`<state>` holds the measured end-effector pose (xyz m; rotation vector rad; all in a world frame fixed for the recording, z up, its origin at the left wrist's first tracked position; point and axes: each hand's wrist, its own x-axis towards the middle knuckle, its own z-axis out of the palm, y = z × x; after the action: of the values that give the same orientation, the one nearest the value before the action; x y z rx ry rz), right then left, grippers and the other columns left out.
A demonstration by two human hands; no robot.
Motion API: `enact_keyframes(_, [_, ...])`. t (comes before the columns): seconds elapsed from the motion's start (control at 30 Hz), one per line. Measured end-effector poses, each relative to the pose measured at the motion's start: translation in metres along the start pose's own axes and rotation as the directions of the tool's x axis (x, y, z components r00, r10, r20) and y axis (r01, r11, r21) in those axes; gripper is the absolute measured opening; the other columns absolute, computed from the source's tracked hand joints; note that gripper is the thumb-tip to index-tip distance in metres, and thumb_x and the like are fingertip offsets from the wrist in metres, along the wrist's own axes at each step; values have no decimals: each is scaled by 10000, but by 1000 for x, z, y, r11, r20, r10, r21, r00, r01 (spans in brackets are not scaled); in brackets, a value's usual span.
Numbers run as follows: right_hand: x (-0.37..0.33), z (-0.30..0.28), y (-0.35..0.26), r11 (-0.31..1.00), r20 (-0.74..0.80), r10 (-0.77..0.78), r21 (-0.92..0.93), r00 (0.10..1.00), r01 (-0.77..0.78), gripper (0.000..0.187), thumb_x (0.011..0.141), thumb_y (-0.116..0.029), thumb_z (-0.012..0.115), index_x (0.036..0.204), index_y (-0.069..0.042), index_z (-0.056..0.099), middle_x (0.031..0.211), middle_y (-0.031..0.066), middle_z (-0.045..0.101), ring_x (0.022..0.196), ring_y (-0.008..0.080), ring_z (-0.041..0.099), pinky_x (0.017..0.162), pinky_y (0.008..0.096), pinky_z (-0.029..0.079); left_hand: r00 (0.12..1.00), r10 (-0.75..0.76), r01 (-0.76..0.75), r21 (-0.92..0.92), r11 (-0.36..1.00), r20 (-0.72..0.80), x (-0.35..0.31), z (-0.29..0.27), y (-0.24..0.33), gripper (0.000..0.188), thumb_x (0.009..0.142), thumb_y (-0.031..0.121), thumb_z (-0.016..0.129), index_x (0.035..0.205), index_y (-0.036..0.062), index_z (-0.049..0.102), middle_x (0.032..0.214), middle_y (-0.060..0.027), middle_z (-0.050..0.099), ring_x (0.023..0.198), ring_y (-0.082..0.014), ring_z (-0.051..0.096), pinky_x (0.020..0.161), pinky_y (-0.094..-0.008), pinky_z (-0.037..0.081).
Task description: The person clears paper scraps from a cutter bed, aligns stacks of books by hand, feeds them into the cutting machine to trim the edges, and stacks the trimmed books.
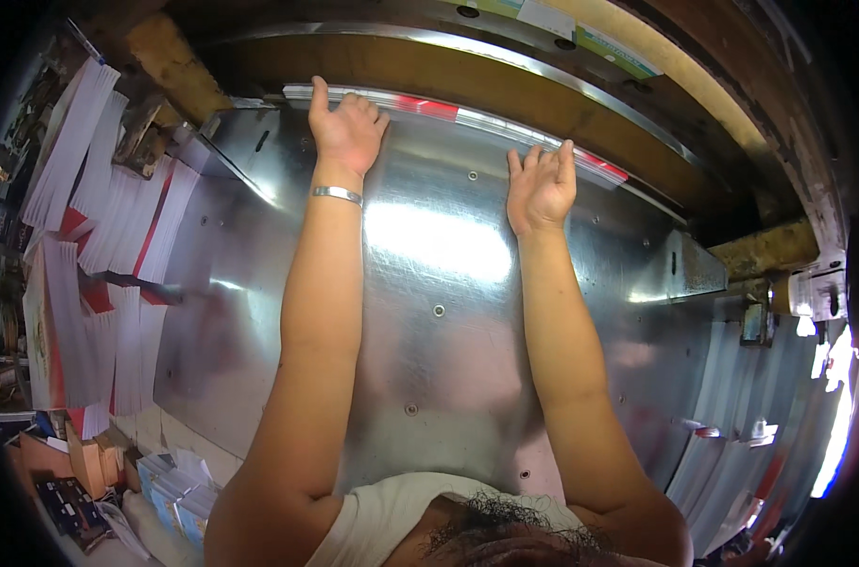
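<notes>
Two low stacks of paper lie side by side along the far side of a shiny metal table [439, 364]. The left stack [425, 107] shows a white and red edge, and so does the right stack [486, 125]. My left hand [349, 132], with a silver bracelet on its wrist, is palm up at the left stack, fingertips at its near edge and thumb out to the left. My right hand [543, 189] mirrors it at the right stack, thumb out to the right. Neither hand grips anything; the fingers are slightly bent and apart.
A metal bar [429, 40] and a heavy worn beam [731, 104] cross beyond the paper. Metal side guides [680, 260] flank the table. Several white and red paper stacks [127, 217] stand at the left, above bundled papers [179, 487]. More stacks [722, 416] stand at the right.
</notes>
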<state>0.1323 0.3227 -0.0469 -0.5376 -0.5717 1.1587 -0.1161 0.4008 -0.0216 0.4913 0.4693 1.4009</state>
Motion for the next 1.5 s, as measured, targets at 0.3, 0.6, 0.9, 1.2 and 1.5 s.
enact_keyframes(0.3, [9, -21, 23, 996, -34, 11, 90, 999, -8, 469, 980, -454, 549, 1307, -155, 397, 1371, 68, 379, 1329, 228, 308, 1195, 570, 86, 985, 31, -30, 13, 999, -167, -18, 8, 6, 998, 940, 674, 419, 1557, 3, 13, 1629, -212, 42, 1520, -294, -7, 1219, -471, -20])
enact_keyframes(0.6, [27, -36, 22, 995, 20, 19, 95, 1000, -21, 357, 973, -300, 625, 1266, -278, 424, 1110, -43, 469, 1110, 134, 462, 1177, 562, 133, 976, -3, -209, 947, 243, 217, -290, -6, -19, 909, 933, 429, 648, 1570, 19, 146, 1588, -268, 242, 1496, -360, 206, 1204, -419, 230])
enact_keyframes(0.9, [-163, 11, -58, 463, 467, 236, -825, 852, 324, 1066, 831, -82, 694, 1576, -57, -68, 1647, 221, 41, 1518, 344, 129, 1224, 430, 144, 939, -208, -344, 786, -514, 274, -488, -47, 93, 893, 815, 520, 717, 1509, 79, 370, 1570, -229, 291, 1454, -397, 286, 1193, -516, 217])
enact_keyframes(1.2, [-401, -21, -190, -152, 371, 570, -829, 733, 538, 1045, 662, -334, 858, 1510, -17, 336, 1535, 249, 353, 1417, 465, 315, 1189, 579, 152, 939, -136, -317, 648, -692, 314, -501, -146, 164, 926, 602, 375, 878, 1417, 136, 508, 1504, -149, 440, 1413, -372, 370, 1164, -553, 239])
enact_keyframes(1.5, [-466, -69, -237, -512, 114, 565, -728, 817, 456, 914, 704, -307, 810, 1499, -147, 389, 1565, 205, 306, 1453, 418, 261, 1193, 611, 143, 881, -59, -363, 592, -719, 469, -498, -156, 151, 850, 614, 441, 807, 1361, 125, 554, 1476, -164, 478, 1384, -389, 408, 1142, -567, 250])
